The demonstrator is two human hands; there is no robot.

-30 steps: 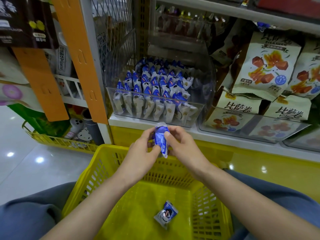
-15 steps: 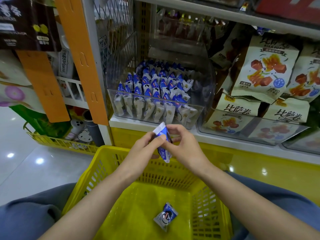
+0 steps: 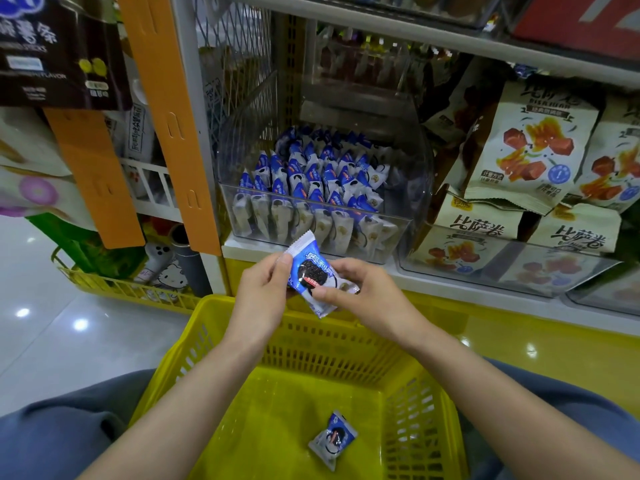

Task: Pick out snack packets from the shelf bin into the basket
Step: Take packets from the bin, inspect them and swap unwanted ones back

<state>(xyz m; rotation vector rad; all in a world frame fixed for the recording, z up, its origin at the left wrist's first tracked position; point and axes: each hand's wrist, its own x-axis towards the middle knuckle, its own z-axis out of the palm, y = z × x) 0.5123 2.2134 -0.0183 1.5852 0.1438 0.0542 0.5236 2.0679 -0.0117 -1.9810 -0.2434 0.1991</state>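
Two hands share one snack packet point(image 3: 310, 271). The left hand point(image 3: 263, 296) pinches its upper crimped end between thumb and fingers point(image 3: 282, 263). The right hand point(image 3: 367, 296) lays its thumb on the lower face, with curled fingers behind, so both sets of fingers are closed on the wrapper rather than spread wide. The packet sits tilted between them, printed face toward the camera, about over the far rim of the yellow basket point(image 3: 311, 351). The clear shelf bin point(image 3: 235, 147) of matching packets stands beyond the fingers and a little above them. A second packet point(image 3: 332, 439) lies on the basket floor, well below the fingers and nearer the person. The step in hand looks like the drop into the basket. To do it well, the packet is best brought back toward the body until it is clearly inside the rim. One hand can then let go first, so the other controls where it falls. Letting go where it is now risks the packet striking the rim and slipping down outside the basket. A light hold should be enough, because the wrapper looks thin and the biscuit inside is probably brittle. Lowering it before release would keep it from bouncing. The freed hand could then reach forward and up to the bin's open top for the next one.
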